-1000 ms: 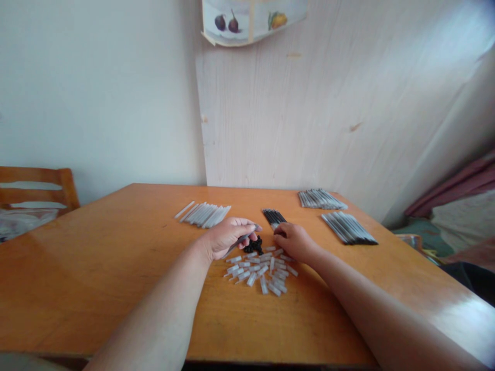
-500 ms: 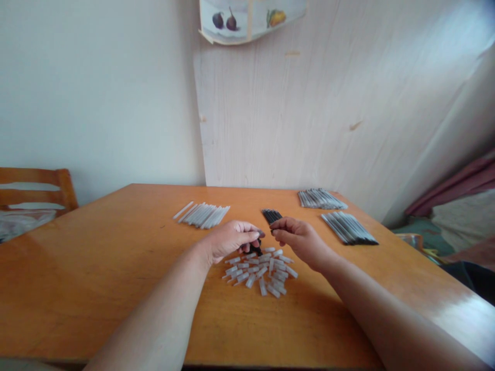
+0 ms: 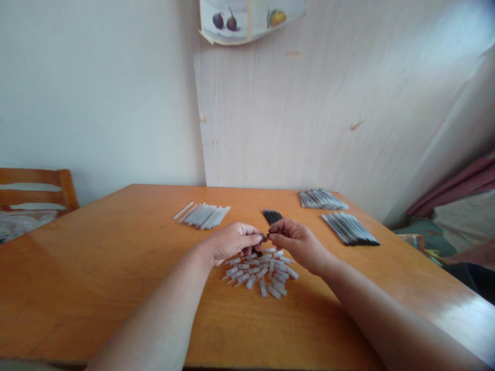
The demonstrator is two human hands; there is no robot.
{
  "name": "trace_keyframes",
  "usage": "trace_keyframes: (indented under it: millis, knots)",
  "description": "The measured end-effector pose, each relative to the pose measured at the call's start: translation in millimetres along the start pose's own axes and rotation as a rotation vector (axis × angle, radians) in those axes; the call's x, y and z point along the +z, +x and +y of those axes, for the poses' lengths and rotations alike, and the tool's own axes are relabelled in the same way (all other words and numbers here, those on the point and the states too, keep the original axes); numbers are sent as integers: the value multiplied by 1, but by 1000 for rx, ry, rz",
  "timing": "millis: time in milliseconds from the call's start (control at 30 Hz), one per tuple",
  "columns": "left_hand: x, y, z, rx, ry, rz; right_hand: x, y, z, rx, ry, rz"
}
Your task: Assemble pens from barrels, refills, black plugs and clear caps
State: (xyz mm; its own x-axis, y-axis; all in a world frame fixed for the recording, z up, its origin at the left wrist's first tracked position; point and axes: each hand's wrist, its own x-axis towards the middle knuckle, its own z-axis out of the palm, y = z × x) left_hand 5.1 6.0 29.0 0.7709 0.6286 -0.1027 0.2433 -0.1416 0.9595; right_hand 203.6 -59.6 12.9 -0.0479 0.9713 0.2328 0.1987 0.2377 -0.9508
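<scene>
My left hand [image 3: 237, 242] is closed in a pinch on a small dark piece whose kind I cannot make out. Facing it, my right hand [image 3: 296, 239] pinches a small black piece, and the two sets of fingertips nearly meet. Below the fingers lies a heap of small translucent white plastic pieces [image 3: 263, 285] with narrow ends. Some small black parts [image 3: 257, 252] show just under my left hand, partly hidden by it. A row of thin black sticks [image 3: 271, 216] lies right behind my right hand.
Clear plastic tubes [image 3: 204, 216] lie in a row at the left on the wooden table [image 3: 116, 268]. To the right are two bundles of clear tubes with dark insides, a nearer one [image 3: 350, 229] and a farther one [image 3: 322, 199]. A wooden chair [image 3: 67, 190] stands at the left.
My right hand has moved a little left, bringing its fingertips close to those of my left hand. The rows and heap on the table stay as they were.
</scene>
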Motion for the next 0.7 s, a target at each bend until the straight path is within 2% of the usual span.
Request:
trace_keyframes:
  millis: [700]
  knots:
    - [1,2,-3,-15,-55,-34,2,0,4,9,-13,-9]
